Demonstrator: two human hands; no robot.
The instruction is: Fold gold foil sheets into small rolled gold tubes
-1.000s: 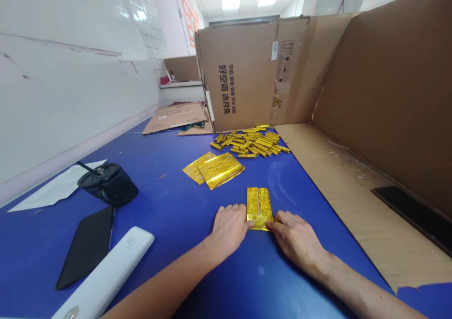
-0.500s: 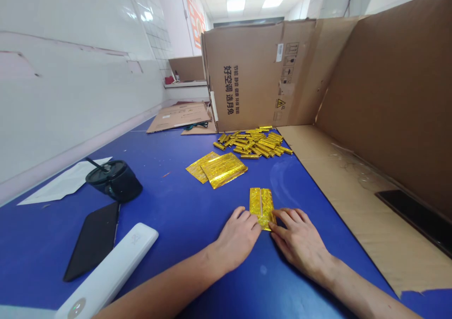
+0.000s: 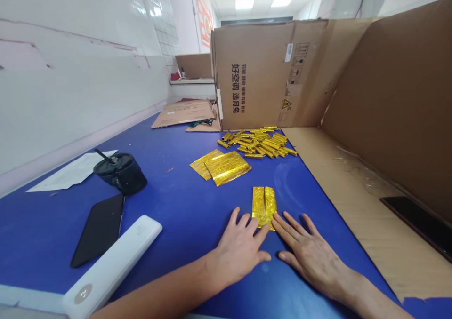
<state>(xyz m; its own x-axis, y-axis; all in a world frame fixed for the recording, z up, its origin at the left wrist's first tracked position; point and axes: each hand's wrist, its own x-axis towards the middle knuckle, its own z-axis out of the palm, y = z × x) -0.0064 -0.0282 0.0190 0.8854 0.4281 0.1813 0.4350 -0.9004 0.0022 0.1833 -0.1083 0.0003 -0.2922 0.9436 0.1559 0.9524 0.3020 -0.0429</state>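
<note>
The fingers of the left hand (image 3: 239,249) and the right hand (image 3: 313,254) are spread, gripping nothing — the folded gold foil sheet (image 3: 258,205) lies just ahead of them, on the blue counter (image 3: 169,196).

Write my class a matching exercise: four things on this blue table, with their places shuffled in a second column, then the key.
Things
1. Gold foil piece with a gap
2. Gold foil rolls
3. Black mug
4. Long white device

Places
A. Beside the white paper
B. Near the cardboard box
C. Between the black phone-like slab and left forearm
D. Nearest the left hand and right hand

Pairs: 1-D, 2-B, 3-A, 4-C
</note>
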